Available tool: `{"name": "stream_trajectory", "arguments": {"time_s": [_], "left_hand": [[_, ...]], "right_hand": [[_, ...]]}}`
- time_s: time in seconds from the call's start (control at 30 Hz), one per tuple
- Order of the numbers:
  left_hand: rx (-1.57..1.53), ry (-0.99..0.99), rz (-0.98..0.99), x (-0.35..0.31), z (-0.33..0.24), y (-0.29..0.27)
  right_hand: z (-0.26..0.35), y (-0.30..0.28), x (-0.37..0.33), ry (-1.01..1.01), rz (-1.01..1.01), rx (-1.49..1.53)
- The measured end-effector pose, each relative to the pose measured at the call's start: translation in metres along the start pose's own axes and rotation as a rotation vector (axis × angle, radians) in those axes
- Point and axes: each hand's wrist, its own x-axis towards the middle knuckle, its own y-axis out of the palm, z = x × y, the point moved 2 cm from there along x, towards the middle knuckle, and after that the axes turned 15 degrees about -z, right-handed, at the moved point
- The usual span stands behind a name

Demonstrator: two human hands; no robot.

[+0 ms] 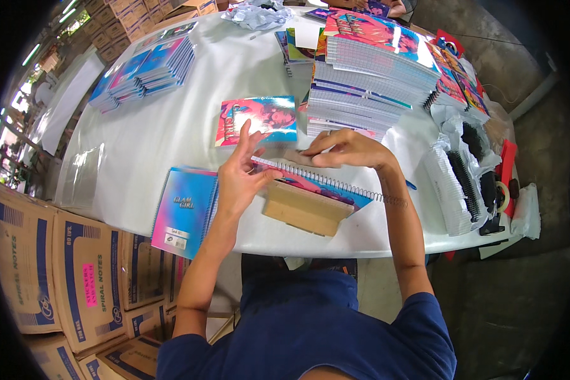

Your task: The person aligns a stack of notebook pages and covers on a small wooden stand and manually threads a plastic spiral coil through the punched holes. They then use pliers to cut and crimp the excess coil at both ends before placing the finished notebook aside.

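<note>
My left hand (240, 174) grips one end of a spiral notebook (310, 180) with a pink and blue cover, thumb on the near side. The notebook is tilted with its bound edge up. A dark wire coil (351, 188) runs along that edge and sticks out past its right end, under my right forearm. My right hand (345, 151) is closed just above the bound edge, its fingertips pinched near a small greyish blurred thing that I cannot make out. Against the notebook's near side sits a brown cardboard block (307, 209). Just beyond my hands lies a stack of pink and blue covered pages (258, 120).
Finished-looking blue spiral notebooks (182, 206) lie left of my left forearm. A tall stack of page blocks (367, 76) stands behind my right hand. More notebooks (145, 69) are piled far left. Black coils (462, 171) lie in white wrapping at right. Cardboard boxes (85, 272) stand lower left.
</note>
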Motion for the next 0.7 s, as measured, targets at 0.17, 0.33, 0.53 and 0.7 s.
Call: {"name": "stream_trajectory", "arguments": {"time_s": [0.17,0.33,0.53,0.7], "left_hand": [[-0.042,-0.021,-0.013,0.000,0.000,0.003],[-0.043,-0.045,-0.032,0.000,0.000,-0.001],[-0.050,-0.032,-0.043,0.000,0.006,-0.001],[-0.026,-0.038,0.002,0.000,0.010,-0.006]], "right_hand": [[0.001,-0.002,0.003,0.028,-0.029,-0.070],[0.013,0.005,0.004,-0.002,-0.032,-0.022],[-0.003,0.003,0.018,-0.022,-0.033,0.081],[-0.003,0.020,0.026,0.063,-0.015,-0.260]]}}
